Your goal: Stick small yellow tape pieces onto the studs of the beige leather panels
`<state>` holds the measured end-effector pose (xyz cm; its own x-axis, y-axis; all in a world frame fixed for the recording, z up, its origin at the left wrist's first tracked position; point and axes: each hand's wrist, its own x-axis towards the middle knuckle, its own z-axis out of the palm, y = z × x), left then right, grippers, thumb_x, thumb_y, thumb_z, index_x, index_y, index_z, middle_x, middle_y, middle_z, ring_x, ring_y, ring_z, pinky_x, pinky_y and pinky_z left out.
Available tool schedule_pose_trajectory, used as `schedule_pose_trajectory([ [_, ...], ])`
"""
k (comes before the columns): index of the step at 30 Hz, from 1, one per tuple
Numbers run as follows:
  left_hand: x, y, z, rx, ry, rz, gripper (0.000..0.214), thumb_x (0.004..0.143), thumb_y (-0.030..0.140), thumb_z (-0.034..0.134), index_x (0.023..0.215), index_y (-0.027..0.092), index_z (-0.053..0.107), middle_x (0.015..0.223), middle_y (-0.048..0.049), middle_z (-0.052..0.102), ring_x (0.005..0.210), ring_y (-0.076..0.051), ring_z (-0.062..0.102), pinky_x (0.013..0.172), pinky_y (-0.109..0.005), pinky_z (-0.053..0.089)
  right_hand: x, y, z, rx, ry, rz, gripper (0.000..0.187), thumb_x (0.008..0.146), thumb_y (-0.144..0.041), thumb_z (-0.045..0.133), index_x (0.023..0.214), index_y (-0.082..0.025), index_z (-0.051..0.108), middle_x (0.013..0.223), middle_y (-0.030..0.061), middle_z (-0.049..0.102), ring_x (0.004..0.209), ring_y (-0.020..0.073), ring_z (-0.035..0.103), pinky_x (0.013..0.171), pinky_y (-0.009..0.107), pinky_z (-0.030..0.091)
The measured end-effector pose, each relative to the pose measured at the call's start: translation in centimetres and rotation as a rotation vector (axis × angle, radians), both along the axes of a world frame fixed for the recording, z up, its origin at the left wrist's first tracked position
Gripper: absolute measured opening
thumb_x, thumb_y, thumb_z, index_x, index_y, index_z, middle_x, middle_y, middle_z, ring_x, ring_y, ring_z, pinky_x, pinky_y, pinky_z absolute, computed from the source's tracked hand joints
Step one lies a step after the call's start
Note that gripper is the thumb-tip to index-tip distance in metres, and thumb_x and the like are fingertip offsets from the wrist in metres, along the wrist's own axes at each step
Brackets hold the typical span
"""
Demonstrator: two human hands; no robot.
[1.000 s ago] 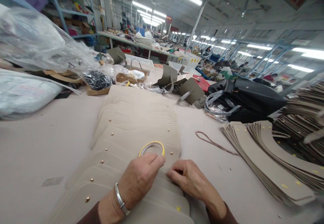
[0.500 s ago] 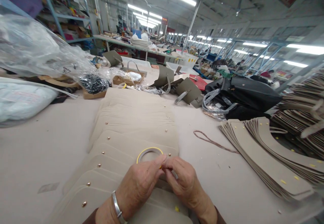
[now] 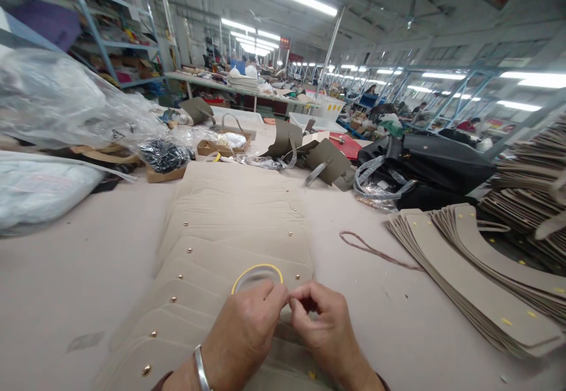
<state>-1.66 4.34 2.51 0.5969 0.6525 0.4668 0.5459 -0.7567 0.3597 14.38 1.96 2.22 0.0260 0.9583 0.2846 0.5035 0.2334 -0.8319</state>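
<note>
My left hand (image 3: 254,317), with a silver bangle at the wrist, is closed on a thin roll of yellow-edged tape (image 3: 256,268); the ring's upper arc stands out above my fingers. My right hand (image 3: 322,320) is beside it, thumb and forefinger pinched together at the left fingertips. What lies in that pinch is too small to make out. Both hands are over a long overlapping stack of beige leather-like panels (image 3: 239,205), with small gold studs (image 3: 154,334) along their edges. A small yellow mark (image 3: 312,374) shows on a panel below my right hand.
Fanned beige strips with yellow marks (image 3: 477,279) lie at the right, near a brown cord loop (image 3: 362,242) and a black bag (image 3: 442,164). Plastic-wrapped bundles (image 3: 48,184) are at the left. Olive pieces (image 3: 329,158) and a cardboard box (image 3: 225,143) sit at the back.
My fingertips have drawn slightly apart, the right hand shifting a little to the right. The tape roll has tilted and moved slightly left in my left hand. The view has shifted slightly.
</note>
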Motion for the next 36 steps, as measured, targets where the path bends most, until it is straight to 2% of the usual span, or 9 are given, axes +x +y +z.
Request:
schedule_pose_trajectory([
  [3, 0.7, 0.1, 1.1, 0.103, -0.037, -0.038, 0.025, 0.095, 0.011, 0.031, 0.080, 0.021, 0.048, 0.066, 0.0000, 0.051, 0.054, -0.017, 0.049, 0.047, -0.028, 0.034, 0.5, 0.8, 0.3, -0.336, 0.322, -0.056, 0.015, 0.077, -0.026, 0.060, 0.066, -0.015, 0.061, 0.049, -0.0025, 0.056, 0.042, 0.0101, 0.051, 0.042, 0.020, 0.041],
  [5, 1.0, 0.4, 1.3, 0.151, -0.034, -0.013, 0.021, 0.095, 0.012, 0.035, 0.081, 0.021, 0.048, 0.067, 0.0005, 0.052, 0.055, -0.017, 0.049, 0.048, -0.028, 0.035, 1.5, 1.5, 0.3, -0.397, 0.411, -0.074, 0.020, 0.075, -0.032, 0.065, 0.068, -0.014, 0.062, 0.050, -0.0018, 0.058, 0.041, 0.0103, 0.052, 0.043, 0.020, 0.043],
  [9, 1.1, 1.5, 0.0, 0.119, 0.210, 0.072, 0.012, 0.091, 0.011, 0.048, 0.083, 0.020, 0.050, 0.072, -0.0011, 0.056, 0.063, -0.019, 0.052, 0.053, -0.029, 0.040, 3.9, 2.5, -0.5, -0.404, 0.410, -0.110, 0.032, 0.075, -0.043, 0.068, 0.077, -0.011, 0.068, 0.058, 0.0018, 0.064, 0.047, 0.0117, 0.057, 0.049, 0.022, 0.048],
  [14, 0.6, 1.7, -2.1, -0.006, 0.414, 0.013, 0.008, 0.088, 0.014, 0.057, 0.084, 0.020, 0.052, 0.083, -0.0041, 0.061, 0.075, -0.023, 0.054, 0.061, -0.032, 0.047, 4.3, 2.5, -2.1, -0.458, 0.304, -0.113, 0.034, 0.077, -0.044, 0.067, 0.078, -0.011, 0.070, 0.059, 0.0032, 0.064, 0.051, 0.0137, 0.059, 0.051, 0.025, 0.050],
  [18, 0.5, 1.1, -2.0, -0.056, 0.436, -0.020, 0.005, 0.091, 0.015, 0.053, 0.087, 0.019, 0.053, 0.086, -0.0048, 0.060, 0.076, -0.023, 0.053, 0.063, -0.035, 0.049, 3.6, 2.3, -2.5, -0.460, 0.187, -0.111, 0.027, 0.080, -0.039, 0.063, 0.077, -0.013, 0.070, 0.058, 0.0021, 0.064, 0.052, 0.0144, 0.058, 0.052, 0.025, 0.049],
  [22, 0.4, 1.0, -2.1, -0.071, 0.424, -0.033, 0.004, 0.092, 0.017, 0.051, 0.089, 0.018, 0.053, 0.087, -0.0049, 0.060, 0.077, -0.023, 0.052, 0.064, -0.036, 0.048, 3.1, 2.3, -1.7, -0.372, -0.052, -0.079, 0.018, 0.080, -0.026, 0.059, 0.074, -0.016, 0.072, 0.061, 0.0020, 0.067, 0.056, 0.0158, 0.061, 0.053, 0.023, 0.045],
  [31, 0.3, 1.1, -2.4, -0.065, 0.388, -0.033, 0.004, 0.091, 0.017, 0.053, 0.088, 0.018, 0.052, 0.086, -0.0041, 0.059, 0.076, -0.022, 0.050, 0.063, -0.033, 0.046, 2.3, 2.8, -0.9, -0.311, -0.334, -0.032, 0.021, 0.081, -0.017, 0.053, 0.069, -0.018, 0.070, 0.066, 0.0025, 0.071, 0.061, 0.0175, 0.064, 0.058, 0.025, 0.042],
  [34, 0.3, 1.2, -2.5, -0.058, 0.375, -0.036, 0.005, 0.090, 0.015, 0.054, 0.088, 0.018, 0.052, 0.085, -0.0041, 0.058, 0.076, -0.022, 0.050, 0.063, -0.034, 0.045, 2.5, 2.8, -1.3, -0.294, -0.340, -0.028, 0.013, 0.082, -0.016, 0.054, 0.084, -0.018, 0.067, 0.064, 0.0008, 0.069, 0.059, 0.0172, 0.063, 0.058, 0.025, 0.042],
  [36, 0.3, 1.3, -2.6, -0.057, 0.360, -0.033, 0.005, 0.090, 0.014, 0.054, 0.088, 0.018, 0.052, 0.085, -0.0044, 0.058, 0.076, -0.022, 0.050, 0.063, -0.034, 0.045, 2.7, 2.7, -1.5, -0.297, -0.307, -0.068, 0.017, 0.081, -0.018, 0.058, 0.097, -0.018, 0.062, 0.057, -0.0026, 0.065, 0.054, 0.0167, 0.061, 0.054, 0.025, 0.042],
])
